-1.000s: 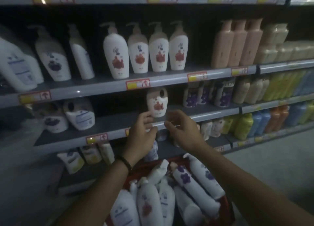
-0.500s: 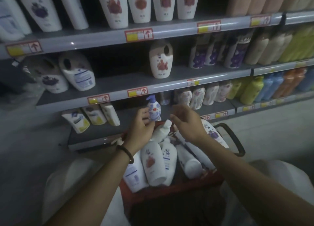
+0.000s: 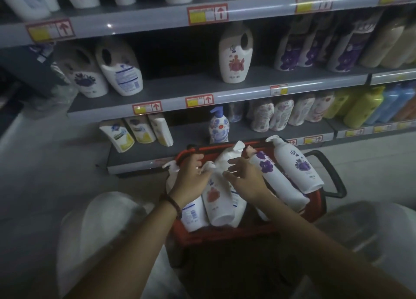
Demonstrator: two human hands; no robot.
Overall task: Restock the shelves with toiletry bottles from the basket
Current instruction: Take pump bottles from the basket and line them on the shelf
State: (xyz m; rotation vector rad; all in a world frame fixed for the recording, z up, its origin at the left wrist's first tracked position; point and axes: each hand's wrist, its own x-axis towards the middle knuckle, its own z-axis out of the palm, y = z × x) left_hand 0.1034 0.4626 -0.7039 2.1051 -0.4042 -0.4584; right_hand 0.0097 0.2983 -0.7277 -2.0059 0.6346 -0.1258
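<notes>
Two hands hover over the red basket [image 3: 225,236] at lower centre of the head view, where white pump bottles [image 3: 297,168] lie heaped below the grey shelves [image 3: 180,89]. The left hand [image 3: 191,178] curls at the pump of a red-flowered bottle [image 3: 216,200], its grip impossible to confirm; the right hand [image 3: 245,178] is spread, holding nothing. Picking the next bottle appears the step in hand, and lifting it likely calls for a firm hold on its neck.

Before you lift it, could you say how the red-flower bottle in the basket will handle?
The red-flower bottle looks rigid plastic, probably stiff. Its smooth rounded body may slip or roll. It lies packed among others in the basket; lifting may shift them.
</notes>
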